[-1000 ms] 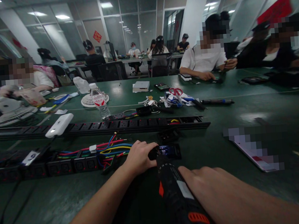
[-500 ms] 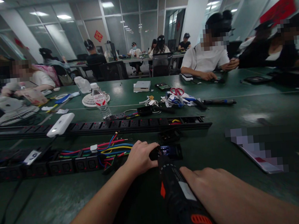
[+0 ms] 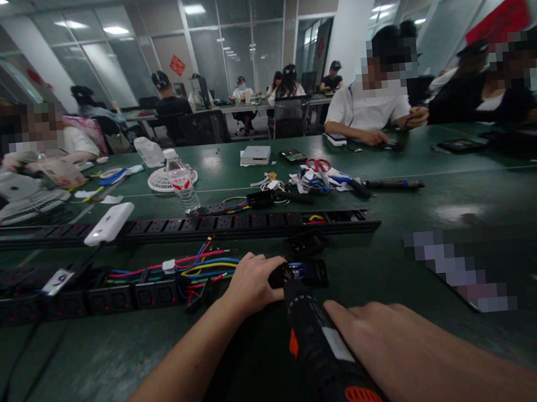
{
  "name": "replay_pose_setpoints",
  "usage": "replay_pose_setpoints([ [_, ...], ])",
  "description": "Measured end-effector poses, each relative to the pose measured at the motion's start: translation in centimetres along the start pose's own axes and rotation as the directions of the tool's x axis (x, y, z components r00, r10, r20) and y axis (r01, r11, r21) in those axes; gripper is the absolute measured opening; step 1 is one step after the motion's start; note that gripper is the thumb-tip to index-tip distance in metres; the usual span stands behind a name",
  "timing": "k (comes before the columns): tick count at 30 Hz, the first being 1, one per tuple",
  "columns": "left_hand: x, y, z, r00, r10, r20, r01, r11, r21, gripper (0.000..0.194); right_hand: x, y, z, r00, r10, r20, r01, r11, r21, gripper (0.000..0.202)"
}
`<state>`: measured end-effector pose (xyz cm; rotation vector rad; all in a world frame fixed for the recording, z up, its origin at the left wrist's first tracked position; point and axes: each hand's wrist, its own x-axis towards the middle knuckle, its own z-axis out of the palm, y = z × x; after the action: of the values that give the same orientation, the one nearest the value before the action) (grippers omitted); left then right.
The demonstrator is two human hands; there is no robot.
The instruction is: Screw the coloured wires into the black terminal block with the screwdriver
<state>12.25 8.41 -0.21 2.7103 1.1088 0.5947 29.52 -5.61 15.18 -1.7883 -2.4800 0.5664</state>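
Observation:
My left hand (image 3: 251, 284) grips a small black socket module (image 3: 307, 273) lying on the green table (image 3: 395, 271). In my right hand (image 3: 391, 346) is a black electric screwdriver (image 3: 320, 352) with orange marks, and its tip presses into the module. Coloured wires (image 3: 194, 269) run leftward from beside the module to a row of black socket blocks (image 3: 113, 297).
A long black power strip (image 3: 233, 225) lies across the table behind the module, with a white device (image 3: 108, 223) on it. Further back stand a water bottle (image 3: 181, 182), a small fan (image 3: 167, 179), scissors (image 3: 316, 164) and a white box (image 3: 255, 155). Several people sit around the tables.

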Motion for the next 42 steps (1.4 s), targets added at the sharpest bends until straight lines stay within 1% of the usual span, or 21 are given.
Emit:
replay_pose_setpoints([
  [3,0.0,0.0,0.0,1.000,-0.005,0.001,0.005,1.000,-0.003,0.042,0.1,0.5,0.0,1.000,0.000,0.031,0.001,1.000,-0.019,0.048],
  [5,0.0,0.0,0.0,1.000,-0.001,0.000,0.001,1.000,-0.006,0.042,0.4,0.7,-0.2,0.994,0.007,0.109,-0.001,0.999,-0.053,0.050],
  [8,-0.1,0.0,0.1,1.000,0.008,-0.009,-0.008,1.000,-0.012,0.040,0.8,0.6,-0.7,0.973,0.036,0.228,-0.016,0.996,-0.091,0.051],
  [11,-0.1,0.0,0.2,1.000,0.012,-0.015,-0.013,1.000,-0.009,0.040,0.9,0.4,-1.0,0.965,0.039,0.258,-0.012,0.994,-0.106,0.052],
  [14,-0.1,-0.1,0.3,1.000,0.009,-0.013,-0.009,1.000,-0.003,0.040,0.7,0.3,-0.9,0.972,0.005,0.235,0.023,0.993,-0.119,0.053],
  [16,-0.1,-0.1,0.2,1.000,0.007,-0.012,-0.007,1.000,-0.005,0.040,0.6,0.3,-0.7,0.985,0.015,0.172,0.006,0.993,-0.122,0.054],
  [18,-0.1,-0.1,0.2,1.000,0.005,-0.008,-0.005,1.000,-0.008,0.040,0.5,0.3,-0.6,0.988,0.043,0.148,-0.027,0.993,-0.112,0.055],
  [19,-0.1,0.0,0.1,1.000,0.004,-0.006,-0.004,1.000,-0.008,0.040,0.5,0.3,-0.7,0.981,0.040,0.191,-0.022,0.995,-0.093,0.056],
  [22,0.0,0.1,0.0,1.000,-0.002,0.003,0.002,1.000,-0.005,0.039,0.5,0.2,-1.0,0.973,0.027,0.231,-0.007,0.996,-0.085,0.055],
  [24,0.0,0.1,0.0,1.000,-0.004,0.003,0.004,1.000,-0.003,0.038,0.7,0.2,-1.2,0.975,0.022,0.222,0.001,0.995,-0.102,0.052],
  [28,0.0,0.0,0.1,1.000,0.002,-0.004,-0.002,1.000,-0.003,0.038,1.0,0.1,-1.3,0.968,0.026,0.248,0.006,0.992,-0.127,0.054],
  [32,0.0,-0.1,0.2,1.000,0.005,-0.009,-0.005,1.000,-0.008,0.038,0.9,-0.1,-1.3,0.970,0.021,0.241,0.008,0.993,-0.118,0.050],
  [37,0.0,0.0,0.0,1.000,-0.001,0.005,0.001,1.000,-0.013,0.037,0.4,-0.2,-1.1,0.977,0.048,0.208,-0.027,0.994,-0.104,0.054],
  [42,0.0,0.1,-0.1,1.000,-0.016,0.015,0.016,1.000,-0.022,0.039,0.7,0.4,-0.3,0.985,0.015,0.171,0.007,0.992,-0.129,0.042],
])
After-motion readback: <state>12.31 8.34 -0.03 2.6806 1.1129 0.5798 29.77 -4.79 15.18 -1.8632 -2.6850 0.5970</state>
